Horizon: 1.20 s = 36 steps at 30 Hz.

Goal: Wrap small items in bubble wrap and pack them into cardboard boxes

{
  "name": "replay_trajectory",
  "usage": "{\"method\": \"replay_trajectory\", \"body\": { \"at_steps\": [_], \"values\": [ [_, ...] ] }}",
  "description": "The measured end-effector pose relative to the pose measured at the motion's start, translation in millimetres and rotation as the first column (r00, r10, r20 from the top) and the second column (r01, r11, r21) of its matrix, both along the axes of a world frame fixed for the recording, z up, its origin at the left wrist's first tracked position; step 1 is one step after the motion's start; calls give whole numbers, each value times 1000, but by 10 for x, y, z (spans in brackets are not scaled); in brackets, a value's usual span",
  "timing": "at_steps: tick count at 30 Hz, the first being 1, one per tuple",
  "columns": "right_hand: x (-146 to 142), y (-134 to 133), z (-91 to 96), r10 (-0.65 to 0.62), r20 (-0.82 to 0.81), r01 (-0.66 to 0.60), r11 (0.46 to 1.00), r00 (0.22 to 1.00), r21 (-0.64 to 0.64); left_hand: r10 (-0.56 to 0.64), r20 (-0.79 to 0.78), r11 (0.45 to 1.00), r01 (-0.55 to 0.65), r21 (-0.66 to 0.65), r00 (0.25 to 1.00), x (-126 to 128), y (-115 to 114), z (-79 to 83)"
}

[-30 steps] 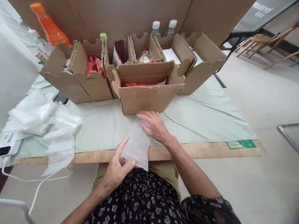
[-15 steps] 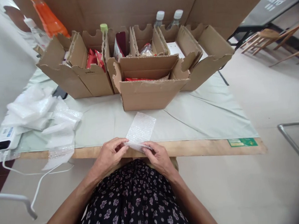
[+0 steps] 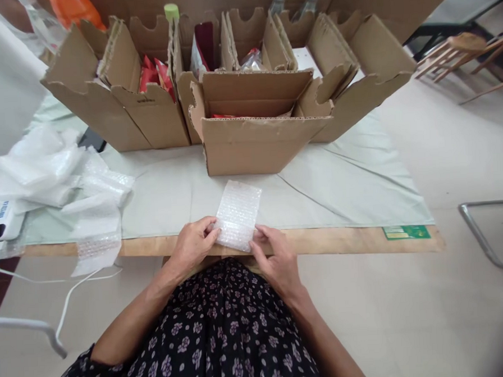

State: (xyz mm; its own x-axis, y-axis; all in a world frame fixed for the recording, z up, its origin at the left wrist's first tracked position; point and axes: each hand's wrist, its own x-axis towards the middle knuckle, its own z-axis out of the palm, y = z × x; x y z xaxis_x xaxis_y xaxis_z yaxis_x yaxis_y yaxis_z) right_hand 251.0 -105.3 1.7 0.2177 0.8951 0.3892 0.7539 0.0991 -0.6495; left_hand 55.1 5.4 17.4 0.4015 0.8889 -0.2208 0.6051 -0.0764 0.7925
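Observation:
A small white sheet of bubble wrap (image 3: 238, 216) lies at the table's front edge, its far end on the pale cloth and its near end over the wooden rim. My left hand (image 3: 194, 243) pinches its near left edge between thumb and fingers. On the other side, my right hand (image 3: 276, 259) has its thumb and forefinger at the near right corner, lightly gripping it. Whether anything lies inside or under the sheet cannot be seen. Just beyond it stands an open cardboard box (image 3: 266, 145) with something red inside.
Behind stands a row of open cardboard bins (image 3: 155, 123) holding packets. Left on the table are a heap of bubble wrap (image 3: 43, 165), a white device (image 3: 2, 221) and a cable (image 3: 67, 296). A green card (image 3: 407, 232) lies at the right front edge.
The near end of the bubble wrap, raised and folded in my fingers before, now lies flat over the rest. My right hand has shifted slightly right. The view has tilted down a little.

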Motion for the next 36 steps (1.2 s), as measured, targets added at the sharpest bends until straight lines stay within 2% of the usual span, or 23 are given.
{"method": "replay_trajectory", "body": {
  "at_steps": [3,7,9,12,14,15,17,20,22,24,29,31,34,36],
  "values": [
    [8,-80,57,52,148,-62,996,988,61,-51,-69,998,53,32,996,29,12,-10],
    [-64,-46,25,214,237,-209,977,948,-48,-79,-154,991,94,97,985,30,-10,11],
    [-82,1,-17,225,231,-215,974,946,-69,-68,-147,971,100,215,987,-17,-47,33],
    [-47,55,-47,218,178,-213,976,960,-47,-165,-107,864,196,464,981,-117,-113,82],
    [0,84,-45,232,121,-229,973,965,-40,-302,-95,781,304,545,948,-157,-134,104],
    [23,101,-40,240,87,-237,970,967,-44,-350,-82,759,334,560,933,-160,-133,104],
    [57,141,-30,239,16,-238,970,971,-58,-366,-43,768,328,550,930,-134,-108,81],
    [78,198,-8,165,-35,-166,986,986,-33,-258,-13,851,234,471,966,-51,-37,13],
    [79,209,10,88,8,-88,996,996,33,-195,-17,887,183,424,981,7,12,-32],
    [75,199,20,52,94,-60,994,994,88,-160,-31,900,159,407,987,58,48,-71],
    [62,198,-43,163,261,-169,986,951,-2,-100,-92,878,131,460,991,106,53,-105],
    [67,223,-69,174,244,-175,984,954,-18,-102,-89,845,133,518,991,70,20,-77],
    [101,256,-65,194,152,-193,981,969,-20,-211,-71,778,212,592,975,-13,-33,-16],
    [133,262,-43,213,83,-211,977,973,-41,-272,-60,763,253,594,960,-46,-44,4]
  ]
}}
